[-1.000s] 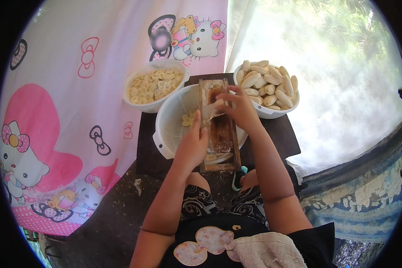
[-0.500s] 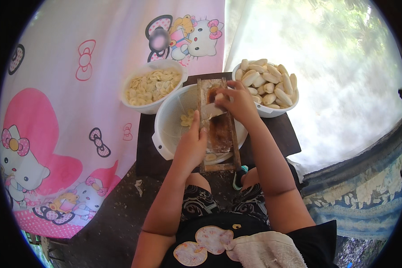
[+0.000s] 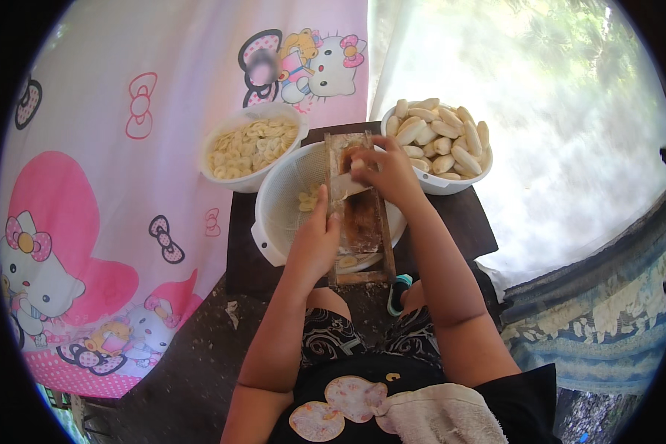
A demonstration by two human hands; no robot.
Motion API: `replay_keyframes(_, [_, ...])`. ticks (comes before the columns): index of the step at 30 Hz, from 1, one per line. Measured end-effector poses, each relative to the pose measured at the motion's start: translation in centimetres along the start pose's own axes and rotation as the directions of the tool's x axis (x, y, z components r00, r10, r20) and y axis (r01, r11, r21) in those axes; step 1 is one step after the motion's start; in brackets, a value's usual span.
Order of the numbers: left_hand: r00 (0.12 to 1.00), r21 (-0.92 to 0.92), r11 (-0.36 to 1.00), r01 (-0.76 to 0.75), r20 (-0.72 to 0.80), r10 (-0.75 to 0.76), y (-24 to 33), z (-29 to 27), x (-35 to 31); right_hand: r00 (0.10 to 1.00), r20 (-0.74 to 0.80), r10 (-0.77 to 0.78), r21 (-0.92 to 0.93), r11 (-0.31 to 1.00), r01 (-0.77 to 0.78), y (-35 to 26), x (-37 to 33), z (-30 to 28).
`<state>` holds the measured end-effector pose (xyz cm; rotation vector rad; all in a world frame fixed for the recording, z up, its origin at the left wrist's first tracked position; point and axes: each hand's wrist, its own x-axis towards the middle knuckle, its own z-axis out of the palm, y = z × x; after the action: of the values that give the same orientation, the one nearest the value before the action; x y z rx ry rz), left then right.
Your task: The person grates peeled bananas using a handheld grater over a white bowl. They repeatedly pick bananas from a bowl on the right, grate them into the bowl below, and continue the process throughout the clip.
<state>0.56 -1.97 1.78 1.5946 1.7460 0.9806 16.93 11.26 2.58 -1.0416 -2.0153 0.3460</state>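
A wooden slicer (image 3: pixel 363 231) with a flat metal blade (image 3: pixel 347 186) lies across a white colander. My left hand (image 3: pixel 318 244) is closed on the slicer's left rail, thumb and fingers along the edge. Over the board, just above the blade, my right hand (image 3: pixel 394 174) pinches a pale peeled banana (image 3: pixel 357 164), mostly hidden by the fingers. A few round banana slices (image 3: pixel 308 198) lie in the colander (image 3: pixel 268 231) left of the slicer. More slices show beneath the slicer's near end.
A white basket (image 3: pixel 223 176) heaped with banana slices stands at the far left. At the far right, another white basket (image 3: pixel 451 186) holds many whole peeled bananas. All rest on a dark low table (image 3: pixel 470 229). A pink printed curtain (image 3: pixel 192 66) hangs on the left.
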Motion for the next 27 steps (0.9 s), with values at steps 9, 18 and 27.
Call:
replay_keyframes(9, [0.997,-0.015,0.998,0.066,0.035,-0.065,0.1,0.1,-0.2,0.996,0.023,-0.091,-0.073,0.993,0.092,-1.6,-3.1,-1.2])
replay_keyframes(18, [1.000,0.014,1.000,0.009,-0.015,-0.009,-0.2,0.3,-0.1,0.998,0.059,-0.029,0.048,0.998,0.027,-2.5,-5.8,-2.1])
replay_keyframes(27, [0.999,-0.028,0.999,0.027,0.036,-0.026,0.3,0.1,-0.1,0.994,0.047,0.096,0.050,0.994,-0.098,1.0,-0.1,0.0])
